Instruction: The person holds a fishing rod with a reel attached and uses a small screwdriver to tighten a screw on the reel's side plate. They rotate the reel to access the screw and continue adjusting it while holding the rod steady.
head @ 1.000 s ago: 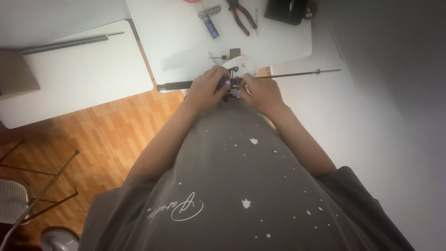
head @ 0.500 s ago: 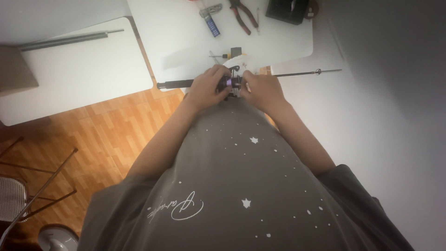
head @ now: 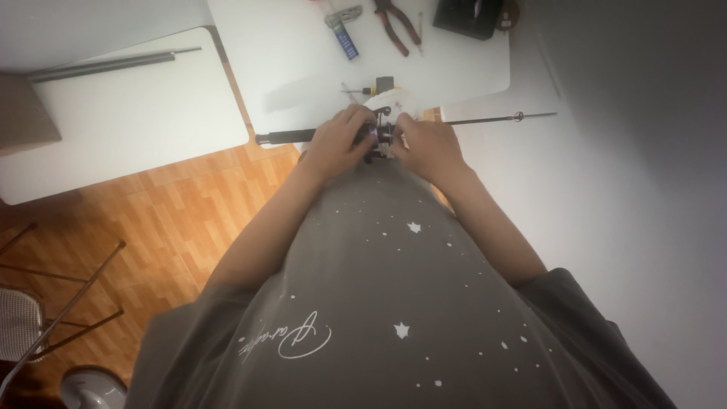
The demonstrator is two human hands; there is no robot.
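Hands: left hand (head: 342,140) and right hand (head: 426,144) meet at upper centre of the frame, fingers curled tight around a small dark reel (head: 377,138) between them.
Table: white table (head: 303,68), upper centre, its near edge just under the hands.
Rod: thin dark fishing rod (head: 485,120) runs left to right through the grip, handle end at left, tip at right.
Box: black box (head: 468,15) at top edge; contents cannot be told.
Pliers: red-handled pliers (head: 397,21) near top centre.
Small tool: blue-handled tool (head: 344,34) just left of pliers.
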